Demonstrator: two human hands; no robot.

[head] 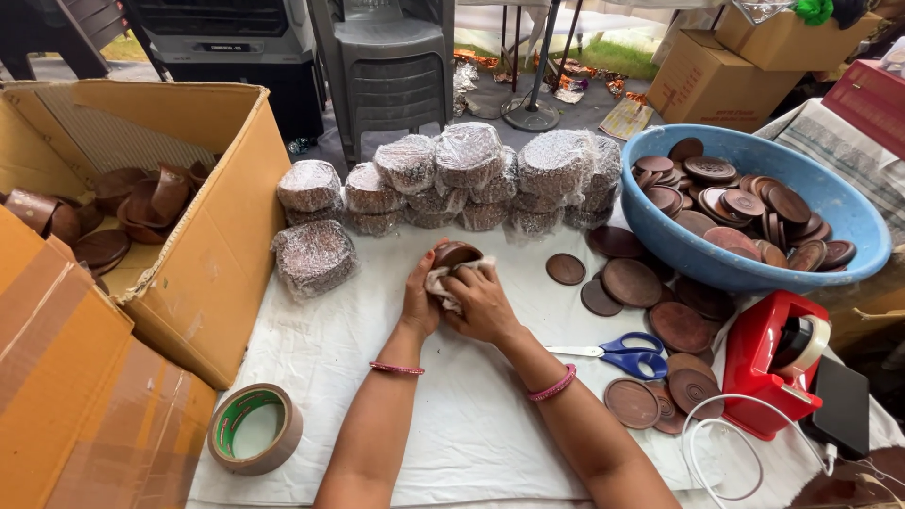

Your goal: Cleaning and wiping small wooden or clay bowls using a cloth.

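Behind the small brown bowl (457, 254) stood a row of plastic-wrapped stacks (443, 179), and loose wooden discs (630, 281) lay to its right on the white-covered counter (330, 349), with blue-handled scissors (630, 354) and a red tape dispenser (768, 363) beyond them. The blue basin (754, 203) farther right held more discs. The open cardboard box (203, 236) left of the bowl held brown pieces. The left hand (420, 297) cupped the bowl, its fingers curled on it; the right hand (483, 302) pinched a white cloth (443, 283) against it.
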